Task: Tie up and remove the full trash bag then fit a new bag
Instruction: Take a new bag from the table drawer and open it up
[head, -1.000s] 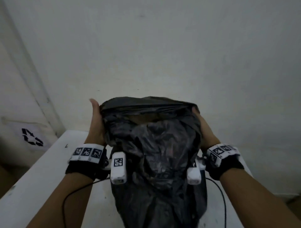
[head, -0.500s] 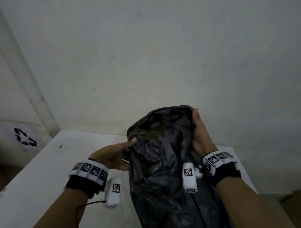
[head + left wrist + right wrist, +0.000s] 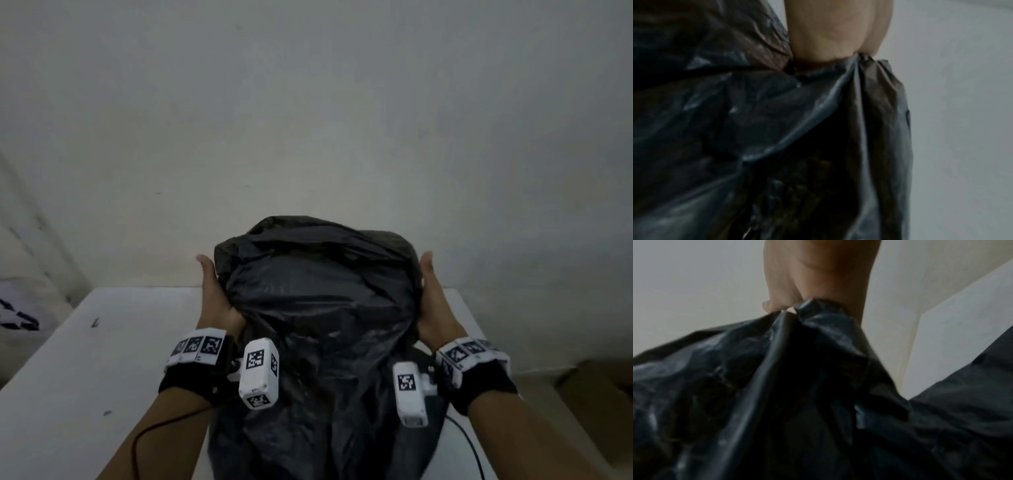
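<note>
White table point(image 3: 102, 359), left hand point(image 3: 215, 301) back gripping trash bag point(image 3: 318, 308), right hand point(image 3: 435, 308) still gripping

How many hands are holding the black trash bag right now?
2. The left hand grips the left edge of the black trash bag; the right hand grips its right edge. Fingers are mostly hidden behind the plastic.

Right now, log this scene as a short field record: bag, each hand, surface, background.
bag: black trash bag, top edge lifted and spread wide, not tied
left hand: left hand grips the bag's left edge, plastic bunched at its fingers
right hand: right hand grips the bag's right edge, plastic gathered at its fingers
surface: white table under the bag
background: plain pale wall
bin: not visible
</note>
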`<state>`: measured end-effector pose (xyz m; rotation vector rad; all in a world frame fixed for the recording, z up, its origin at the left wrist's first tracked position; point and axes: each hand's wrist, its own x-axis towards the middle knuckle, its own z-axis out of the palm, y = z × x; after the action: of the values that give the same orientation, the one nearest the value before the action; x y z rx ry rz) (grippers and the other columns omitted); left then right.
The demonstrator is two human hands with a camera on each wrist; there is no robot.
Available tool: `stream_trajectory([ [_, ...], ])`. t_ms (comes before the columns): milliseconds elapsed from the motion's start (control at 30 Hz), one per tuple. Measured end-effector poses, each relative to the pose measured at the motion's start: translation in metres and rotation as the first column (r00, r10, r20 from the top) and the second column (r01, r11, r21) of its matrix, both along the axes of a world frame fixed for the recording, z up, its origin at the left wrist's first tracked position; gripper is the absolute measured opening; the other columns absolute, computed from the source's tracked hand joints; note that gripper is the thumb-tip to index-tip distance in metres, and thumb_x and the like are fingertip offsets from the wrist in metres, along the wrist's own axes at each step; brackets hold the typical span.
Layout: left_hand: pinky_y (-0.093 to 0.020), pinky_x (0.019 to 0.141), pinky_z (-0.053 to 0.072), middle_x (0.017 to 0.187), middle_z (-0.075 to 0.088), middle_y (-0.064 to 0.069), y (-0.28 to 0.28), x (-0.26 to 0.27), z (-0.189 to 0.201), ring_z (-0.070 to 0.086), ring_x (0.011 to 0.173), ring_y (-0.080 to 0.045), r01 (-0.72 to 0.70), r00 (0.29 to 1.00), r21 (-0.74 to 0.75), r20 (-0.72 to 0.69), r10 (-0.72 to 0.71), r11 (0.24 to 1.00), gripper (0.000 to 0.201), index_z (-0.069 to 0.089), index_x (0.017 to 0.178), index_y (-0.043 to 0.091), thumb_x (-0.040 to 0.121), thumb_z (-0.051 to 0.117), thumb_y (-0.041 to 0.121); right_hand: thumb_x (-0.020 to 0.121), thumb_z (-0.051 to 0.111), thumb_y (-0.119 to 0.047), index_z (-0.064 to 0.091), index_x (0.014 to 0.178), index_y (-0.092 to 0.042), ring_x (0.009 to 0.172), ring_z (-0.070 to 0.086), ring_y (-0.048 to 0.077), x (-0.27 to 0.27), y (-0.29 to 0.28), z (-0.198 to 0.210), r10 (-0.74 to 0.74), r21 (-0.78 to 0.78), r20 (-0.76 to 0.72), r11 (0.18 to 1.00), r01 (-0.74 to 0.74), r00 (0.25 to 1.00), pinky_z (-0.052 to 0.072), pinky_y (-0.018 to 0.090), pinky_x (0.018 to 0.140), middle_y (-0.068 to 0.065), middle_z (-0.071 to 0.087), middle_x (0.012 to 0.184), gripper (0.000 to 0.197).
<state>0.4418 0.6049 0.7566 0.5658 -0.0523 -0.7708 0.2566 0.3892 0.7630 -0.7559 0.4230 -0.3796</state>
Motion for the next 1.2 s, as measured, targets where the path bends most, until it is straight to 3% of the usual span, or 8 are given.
stream_trajectory([
  [200,-0.055,0.105,0.038,0.139,0.053,-0.013,-0.051,-0.063,-0.01,0.05,0.128,-0.035,0.235,0.967,0.022,0.092,-0.236,0.972,0.088,0.048,0.14,0.019,0.079,0.033,0.082,0.097,0.03,-0.055,0.076,0.099,-0.025,0.091,0.073,0.021,-0.046,0.029,-0.01,0.156,0.001,-0.093,0.988,-0.156,0.983,0.06,0.029,0.066,0.005,0.075,0.104,0.056],
  [433,-0.041,0.089,0.054,0.124,0.064,-0.014,-0.114,-0.176,-0.012,0.063,0.112,-0.03,0.536,0.812,0.259,0.103,-0.574,0.804,0.067,0.067,0.119,0.016,0.089,0.035,0.066,0.089,0.048,-0.06,0.063,0.12,-0.02,0.102,0.07,0.022,-0.111,0.021,-0.021,0.084,-0.047,-0.22,0.994,-0.096,0.972,0.059,0.032,0.079,0.007,0.072,0.113,0.053],
  [567,-0.034,0.075,0.06,0.106,0.073,-0.009,-0.153,-0.229,-0.004,0.07,0.097,-0.024,0.63,0.678,0.363,0.175,-0.714,0.687,0.055,0.067,0.11,0.017,0.093,0.033,0.057,0.069,0.057,-0.072,0.062,0.115,-0.032,0.114,0.063,0.024,-0.164,-0.006,-0.021,-0.125,-0.24,-0.27,0.969,0.059,0.955,0.047,0.043,0.103,0.004,0.065,0.126,0.061],
  [700,-0.042,0.094,0.052,0.125,0.065,-0.008,-0.195,-0.246,0.005,0.065,0.109,-0.026,0.587,0.733,0.289,0.207,-0.648,0.756,0.071,0.067,0.118,0.02,0.086,0.025,0.068,0.061,0.064,-0.079,0.054,0.136,-0.023,0.132,0.049,0.028,-0.237,-0.049,-0.006,-0.428,-0.175,-0.148,0.899,0.402,0.892,0.032,0.046,0.116,0.007,0.055,0.14,0.094],
  [800,-0.05,0.103,0.044,0.13,0.062,-0.01,-0.222,-0.246,0.001,0.06,0.117,-0.029,0.648,0.729,0.193,0.122,-0.674,0.737,0.077,0.07,0.115,0.021,0.077,0.031,0.075,0.074,0.048,-0.074,0.053,0.135,-0.023,0.112,0.066,0.019,-0.293,-0.076,0.002,-0.569,-0.126,-0.055,0.819,0.56,0.82,0.055,0.037,0.093,0.001,0.068,0.122,0.079],
  [967,-0.041,0.085,0.053,0.119,0.066,-0.013,-0.286,-0.281,-0.046,0.065,0.102,-0.03,0.558,0.55,0.69,0.11,-0.828,0.462,0.095,0.063,0.123,0.013,0.061,0.048,0.084,0.072,0.028,-0.086,0.065,0.115,-0.033,0.109,0.066,0.026,-0.365,-0.106,-0.008,-0.702,-0.27,-0.18,0.709,0.651,0.689,0.057,0.04,0.089,0.001,0.07,0.119,0.077],
  [1033,-0.04,0.08,0.052,0.119,0.067,-0.012,-0.302,-0.314,-0.064,0.064,0.105,-0.026,0.737,0.474,0.572,-0.056,-0.879,0.36,0.088,0.062,0.124,0.015,0.069,0.044,0.08,0.068,0.032,-0.088,0.069,0.11,-0.034,0.106,0.067,0.026,-0.382,-0.116,-0.026,-0.689,-0.281,-0.286,0.724,0.63,0.665,0.054,0.04,0.089,0.003,0.07,0.118,0.078],
  [1200,-0.042,0.102,0.041,0.136,0.053,-0.005,-0.362,-0.388,-0.101,0.056,0.117,-0.023,0.866,0.445,0.304,-0.104,-0.889,0.397,0.084,0.056,0.13,0.019,0.08,0.021,0.077,0.067,0.031,-0.073,0.045,0.141,-0.018,0.097,0.061,0.019,-0.391,-0.165,-0.07,-0.618,-0.442,-0.475,0.783,0.438,0.626,0.041,0.036,0.094,0.01,0.057,0.133,0.092],
])
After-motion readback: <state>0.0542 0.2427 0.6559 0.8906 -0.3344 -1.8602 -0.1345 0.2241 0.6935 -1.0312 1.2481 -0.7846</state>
